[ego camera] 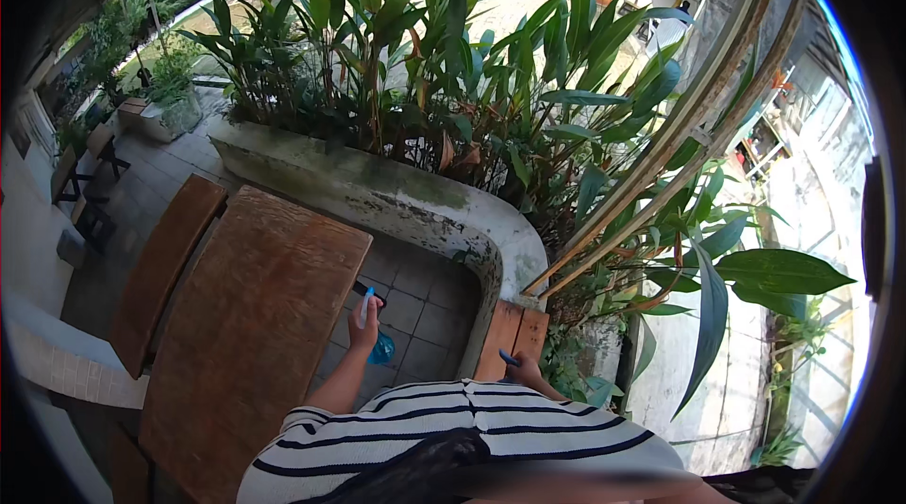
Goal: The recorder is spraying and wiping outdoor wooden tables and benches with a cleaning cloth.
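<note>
My left hand (362, 325) is shut around the neck of a spray bottle (381, 349) with a clear blue body and a light blue and white trigger head. It hangs upright just off the right edge of a brown wooden table (262, 320). Low at my right side, my right hand (524, 370) grips a dark blue object (508, 358). Only its rounded end shows past my fingers, so its kind is unclear. Beneath that hand lies a reddish wooden plank seat (498, 338); whether they touch cannot be told.
A mossy concrete planter wall (382, 182) curves around the tiled floor (407, 306), with tall leafy plants (453, 58) behind it. Slanted wooden poles (637, 199) rise at the right. A wooden bench (166, 270) runs along the table's left side. Folding chairs (92, 164) stand farther left.
</note>
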### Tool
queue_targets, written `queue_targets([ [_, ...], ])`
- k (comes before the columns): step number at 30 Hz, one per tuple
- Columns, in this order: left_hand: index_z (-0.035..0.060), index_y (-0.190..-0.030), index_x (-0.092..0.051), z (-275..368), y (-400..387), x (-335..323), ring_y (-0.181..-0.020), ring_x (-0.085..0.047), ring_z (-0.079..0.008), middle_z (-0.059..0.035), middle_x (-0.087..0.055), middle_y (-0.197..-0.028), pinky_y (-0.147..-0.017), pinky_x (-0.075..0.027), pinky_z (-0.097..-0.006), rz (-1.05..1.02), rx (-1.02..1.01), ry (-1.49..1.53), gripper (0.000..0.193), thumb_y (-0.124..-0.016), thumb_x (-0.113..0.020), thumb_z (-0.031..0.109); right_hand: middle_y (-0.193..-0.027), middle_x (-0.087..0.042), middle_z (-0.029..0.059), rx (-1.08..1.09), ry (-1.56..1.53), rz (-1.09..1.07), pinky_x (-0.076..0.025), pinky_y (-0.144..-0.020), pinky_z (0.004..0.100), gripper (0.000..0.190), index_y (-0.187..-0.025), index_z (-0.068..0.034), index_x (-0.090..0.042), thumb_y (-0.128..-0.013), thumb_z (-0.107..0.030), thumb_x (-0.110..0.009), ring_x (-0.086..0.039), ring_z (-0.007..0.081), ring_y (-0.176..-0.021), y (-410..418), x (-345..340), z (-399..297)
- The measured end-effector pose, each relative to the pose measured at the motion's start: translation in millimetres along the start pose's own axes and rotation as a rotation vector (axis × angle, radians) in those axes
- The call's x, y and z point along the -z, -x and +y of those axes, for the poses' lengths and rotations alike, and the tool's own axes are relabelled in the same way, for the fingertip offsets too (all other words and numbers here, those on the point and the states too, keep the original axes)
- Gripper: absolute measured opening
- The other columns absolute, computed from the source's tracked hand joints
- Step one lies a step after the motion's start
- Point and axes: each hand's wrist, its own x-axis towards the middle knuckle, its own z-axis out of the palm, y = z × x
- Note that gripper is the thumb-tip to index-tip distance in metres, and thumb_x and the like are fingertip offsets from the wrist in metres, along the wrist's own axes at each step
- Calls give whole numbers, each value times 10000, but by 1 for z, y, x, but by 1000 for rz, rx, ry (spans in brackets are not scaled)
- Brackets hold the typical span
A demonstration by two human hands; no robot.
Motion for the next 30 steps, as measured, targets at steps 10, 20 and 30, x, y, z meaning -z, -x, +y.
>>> queue_targets([
  [10,86,-972,-623,-24,-29,39,-588,-495,-59,22,-619,-889,-516,-407,-234,165,16,78,429,-1044,-443,470,-933,-704,171,256,-23,-149,-531,-761,414,301,-1052,-18,-659,-813,-193,-718,-690,299,-874,-84,-5,-64],
  [20,122,-1009,-612,-10,-150,65,-694,-507,-82,14,-600,-954,-619,-423,-250,291,98,38,530,-1017,-391,603,-928,-691,232,440,-29,-9,-528,-788,481,358,-1049,-46,-658,-769,-253,-742,-669,415,-896,-217,20,-185],
  [30,94,-1007,-641,23,-301,51,-670,-539,-80,-2,-650,-959,-587,-435,-252,455,-21,38,492,-1038,-404,524,-994,-689,144,-268,-916,-65,-531,-758,405,250,-1154,-84,-633,-996,-246,-527,-662,290,-875,-365,61,-270],
])
